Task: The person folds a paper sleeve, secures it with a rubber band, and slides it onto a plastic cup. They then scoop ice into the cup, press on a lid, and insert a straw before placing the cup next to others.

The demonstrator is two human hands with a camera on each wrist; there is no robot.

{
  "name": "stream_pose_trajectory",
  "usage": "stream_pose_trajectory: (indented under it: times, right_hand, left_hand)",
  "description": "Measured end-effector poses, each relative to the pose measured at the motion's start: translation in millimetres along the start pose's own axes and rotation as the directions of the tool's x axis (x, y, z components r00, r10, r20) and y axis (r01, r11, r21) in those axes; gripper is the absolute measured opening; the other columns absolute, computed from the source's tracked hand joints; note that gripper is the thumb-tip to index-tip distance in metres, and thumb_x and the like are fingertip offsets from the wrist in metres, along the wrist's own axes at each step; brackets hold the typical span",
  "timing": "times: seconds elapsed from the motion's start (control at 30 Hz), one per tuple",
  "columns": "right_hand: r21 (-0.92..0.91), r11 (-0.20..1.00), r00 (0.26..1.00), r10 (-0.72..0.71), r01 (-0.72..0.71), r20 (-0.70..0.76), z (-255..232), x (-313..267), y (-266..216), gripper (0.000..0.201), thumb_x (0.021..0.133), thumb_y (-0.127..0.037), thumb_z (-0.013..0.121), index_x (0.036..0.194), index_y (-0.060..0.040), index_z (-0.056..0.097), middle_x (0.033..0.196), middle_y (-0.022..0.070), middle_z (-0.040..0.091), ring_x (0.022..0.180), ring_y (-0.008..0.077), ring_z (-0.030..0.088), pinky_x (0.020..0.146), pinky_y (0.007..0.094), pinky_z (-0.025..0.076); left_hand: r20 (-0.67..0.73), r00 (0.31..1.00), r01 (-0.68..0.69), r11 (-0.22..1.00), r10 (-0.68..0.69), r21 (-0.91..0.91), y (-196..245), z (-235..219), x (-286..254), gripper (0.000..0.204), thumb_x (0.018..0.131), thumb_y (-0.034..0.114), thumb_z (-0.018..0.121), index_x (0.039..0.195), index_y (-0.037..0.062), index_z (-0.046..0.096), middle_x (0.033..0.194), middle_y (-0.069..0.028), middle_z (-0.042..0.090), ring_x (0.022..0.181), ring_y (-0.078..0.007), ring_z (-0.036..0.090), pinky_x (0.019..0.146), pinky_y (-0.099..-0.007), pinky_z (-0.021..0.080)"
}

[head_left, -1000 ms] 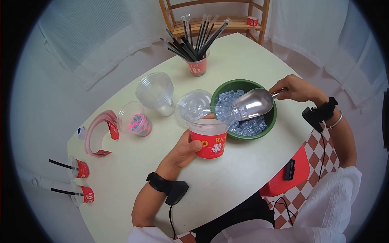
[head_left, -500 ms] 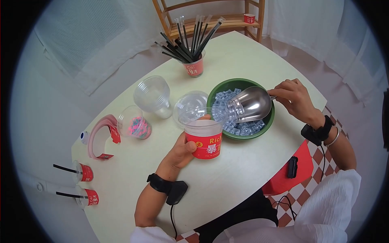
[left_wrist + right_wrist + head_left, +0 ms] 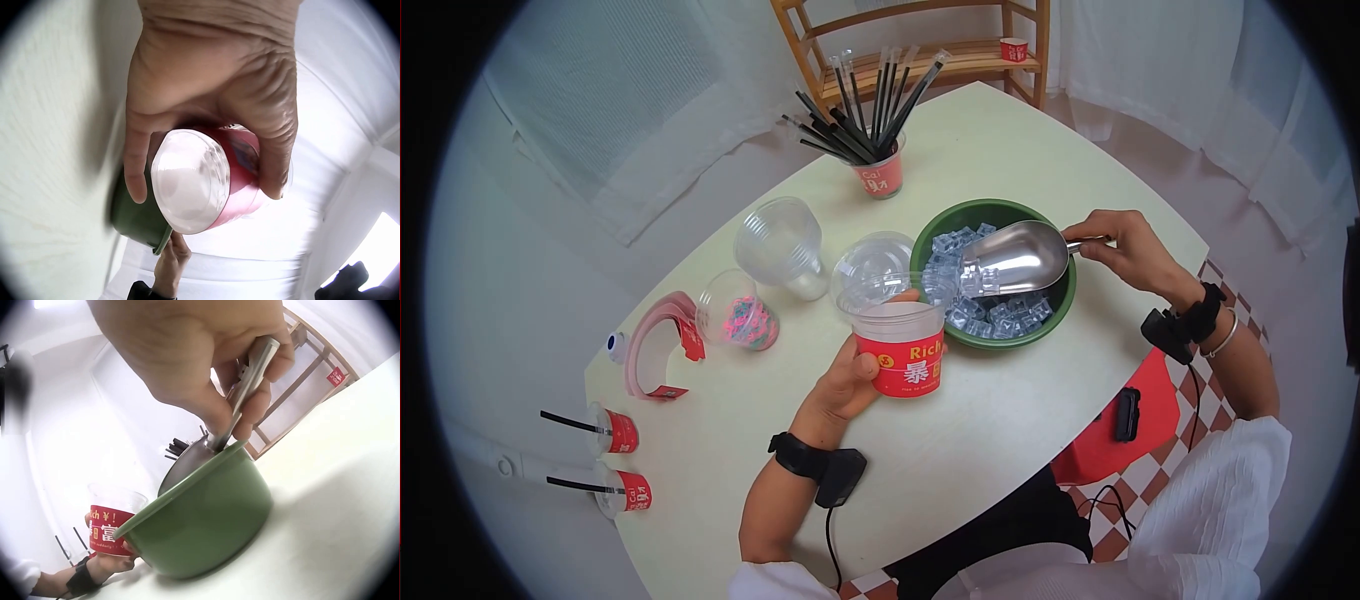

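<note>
Left hand [image 3: 847, 383] has its thumb and fingers wrapped round a red-banded cup [image 3: 898, 368]. Yellow "Rich" and a white 暴 show on it; the right wrist view catches ¥! and 富 too. Right hand [image 3: 1133, 250] is pinching the scoop [image 3: 1025, 257] by its handle, thumb against fingers. Scoop's in the green bowl [image 3: 1002, 344], at about 1:30 from the cup, with clear cubes [image 3: 1010, 318] at its mouth. Straws [image 3: 862, 132] stand at 12 o'clock in a holder [image 3: 879, 181] marked "Cai". Nested clear cups [image 3: 778, 240] sit near 10:30, two red-labelled drinks [image 3: 622, 433] around 8.
</note>
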State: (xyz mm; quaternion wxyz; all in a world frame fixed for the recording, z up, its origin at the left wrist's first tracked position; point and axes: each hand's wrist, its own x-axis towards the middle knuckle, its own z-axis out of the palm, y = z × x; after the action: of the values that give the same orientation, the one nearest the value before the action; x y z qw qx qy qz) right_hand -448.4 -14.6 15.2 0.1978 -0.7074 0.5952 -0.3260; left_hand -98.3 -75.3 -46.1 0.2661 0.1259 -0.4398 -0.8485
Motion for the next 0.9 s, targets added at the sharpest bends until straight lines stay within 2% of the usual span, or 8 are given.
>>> stream_pose_trajectory:
  times: [0.17,0.37,0.47,0.53,0.67,0.77,0.87,0.9]
  right_hand:
    - [0.101,0.991,0.996,0.08,-0.085,0.05,-1.6,1.7,1.5,0.026,0.079,-0.001,0.061,0.104,-0.0044,0.068,0.088,0.0102,0.066,0.078,0.0185,0.059,0.074,0.0306,0.046]
    - [0.05,0.996,0.997,0.079,-0.08,0.009,-0.6,3.9,-0.2,0.026,0.079,0.0,0.061,0.103,-0.0051,0.068,0.089,0.0106,0.066,0.075,0.0196,0.06,0.074,0.0308,0.047]
    - [-0.043,0.999,0.997,-0.026,0.023,-0.073,3.1,4.6,-4.8,0.024,0.079,-0.002,0.063,0.101,-0.0082,0.069,0.087,0.0099,0.066,0.074,0.0218,0.061,0.071,0.0327,0.047]
    - [-0.219,0.972,0.99,-0.107,0.084,-0.095,3.7,4.4,-15.5,0.023,0.078,-0.003,0.064,0.1,-0.0102,0.069,0.086,0.0093,0.066,0.074,0.023,0.061,0.069,0.0337,0.047]
    - [-0.432,0.89,0.971,-0.212,0.147,-0.108,2.9,5.3,-28.1,0.021,0.078,-0.006,0.065,0.098,-0.0119,0.07,0.084,0.0083,0.065,0.075,0.024,0.061,0.068,0.0343,0.047]
    - [-0.203,0.978,0.995,-0.068,0.051,-0.077,0.1,11.7,-22.7,0.021,0.079,-0.007,0.065,0.098,-0.0114,0.07,0.083,0.0085,0.065,0.073,0.0239,0.06,0.068,0.0342,0.047]
    - [-0.068,0.998,1.0,0.009,-0.008,0.011,-0.3,17.7,-16.1,0.021,0.079,-0.008,0.065,0.099,-0.0111,0.07,0.082,0.0086,0.065,0.073,0.0237,0.06,0.069,0.0341,0.047]
    - [-0.102,0.995,1.0,-0.016,0.017,0.009,-1.2,19.2,-16.3,0.021,0.079,-0.007,0.065,0.099,-0.011,0.07,0.081,0.0085,0.065,0.073,0.0236,0.059,0.069,0.0341,0.047]
  left_hand:
    - [0.004,1.0,0.001,1.0,-0.001,-0.011,1.4,-1.8,-0.9,0.104,0.061,0.044,0.081,0.14,0.0052,0.025,0.125,-0.0163,0.049,0.113,-0.0303,0.054,0.097,-0.0407,0.045]
    - [-0.065,0.996,-0.053,0.999,0.052,-0.004,8.5,-0.5,-4.5,0.101,0.063,0.043,0.081,0.139,0.0057,0.026,0.125,-0.0167,0.048,0.112,-0.0319,0.054,0.096,-0.0404,0.046]
    - [-0.061,0.994,-0.094,0.995,0.092,-0.027,8.1,-1.9,-3.5,0.1,0.064,0.042,0.081,0.14,0.0057,0.026,0.126,-0.0162,0.047,0.112,-0.0328,0.053,0.093,-0.0412,0.048]
    - [-0.044,0.992,-0.124,0.991,0.122,-0.057,7.1,-2.4,-2.5,0.098,0.066,0.039,0.081,0.14,0.0056,0.026,0.128,-0.0152,0.045,0.113,-0.0346,0.052,0.088,-0.0429,0.051]
    - [-0.093,0.989,-0.117,0.993,0.117,-0.005,9.3,1.8,-3.4,0.102,0.062,0.043,0.081,0.14,0.0059,0.026,0.125,-0.017,0.048,0.112,-0.0319,0.054,0.096,-0.0403,0.046]
    - [-0.097,0.988,-0.117,0.993,0.116,0.001,8.5,0.4,-3.2,0.102,0.062,0.044,0.081,0.14,0.006,0.026,0.127,-0.0172,0.046,0.113,-0.0324,0.053,0.097,-0.0407,0.046]
    - [-0.097,0.989,-0.111,0.994,0.111,0.005,9.5,1.4,-3.2,0.104,0.062,0.044,0.081,0.141,0.0061,0.025,0.133,-0.017,0.042,0.115,-0.0334,0.052,0.098,-0.0417,0.045]
    - [-0.104,0.988,-0.112,0.994,0.112,0.006,9.9,3.1,-3.1,0.104,0.062,0.044,0.081,0.141,0.0061,0.024,0.135,-0.0167,0.04,0.116,-0.0337,0.051,0.098,-0.0421,0.045]
